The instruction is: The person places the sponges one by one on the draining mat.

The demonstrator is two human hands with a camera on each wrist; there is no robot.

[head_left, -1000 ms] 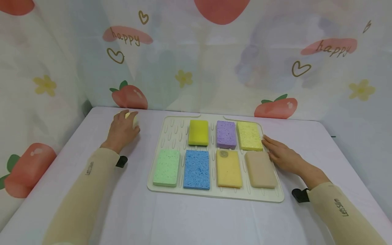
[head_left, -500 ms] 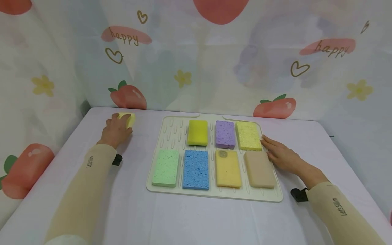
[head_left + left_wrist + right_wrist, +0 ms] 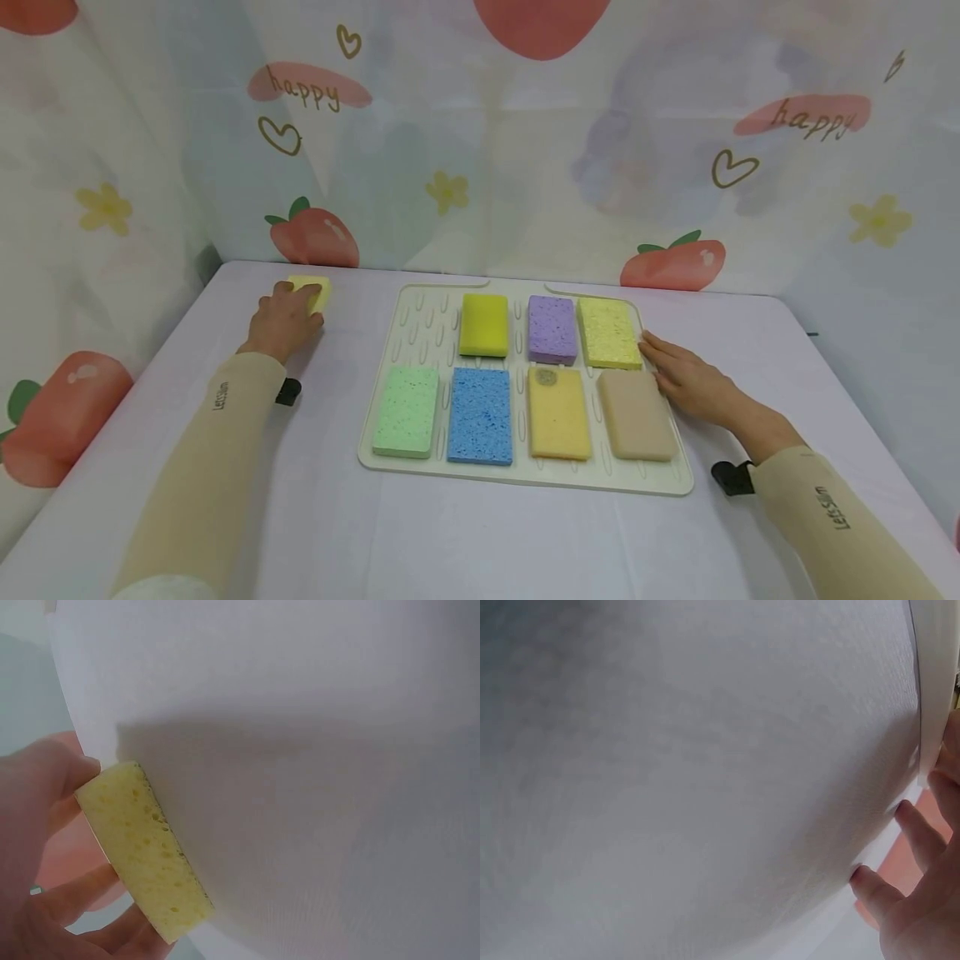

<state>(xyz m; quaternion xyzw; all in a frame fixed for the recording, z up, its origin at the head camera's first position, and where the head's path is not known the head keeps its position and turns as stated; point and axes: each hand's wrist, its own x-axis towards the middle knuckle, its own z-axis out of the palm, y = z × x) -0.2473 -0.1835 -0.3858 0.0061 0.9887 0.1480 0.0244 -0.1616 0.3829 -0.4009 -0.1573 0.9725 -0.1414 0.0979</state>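
Observation:
My left hand [image 3: 283, 321] grips a pale yellow sponge [image 3: 318, 293] at the far left of the table in the head view. In the left wrist view, the same sponge [image 3: 146, 851] shows its pitted side, with thumb and fingers [image 3: 79, 892] around it. My right hand [image 3: 693, 383] lies at the right rim of a cream drying mat [image 3: 525, 475], fingers fairly straight, by a speckled yellow sponge [image 3: 609, 333] and a beige sponge [image 3: 637, 415]. In the right wrist view, the fingers [image 3: 922, 832] reach down by the mat's edge.
On the mat also lie a bright yellow sponge [image 3: 484, 325], a purple sponge [image 3: 552, 329], a green sponge [image 3: 407, 412], a blue sponge [image 3: 480, 415] and a yellow-orange sponge [image 3: 559, 413]. Behind the table [image 3: 450, 542] hangs a printed curtain [image 3: 517, 150].
My left hand has shifted a little to the left with the pale yellow sponge, more of which now shows. In the last half second it stays nearly still. The right hand keeps its place.

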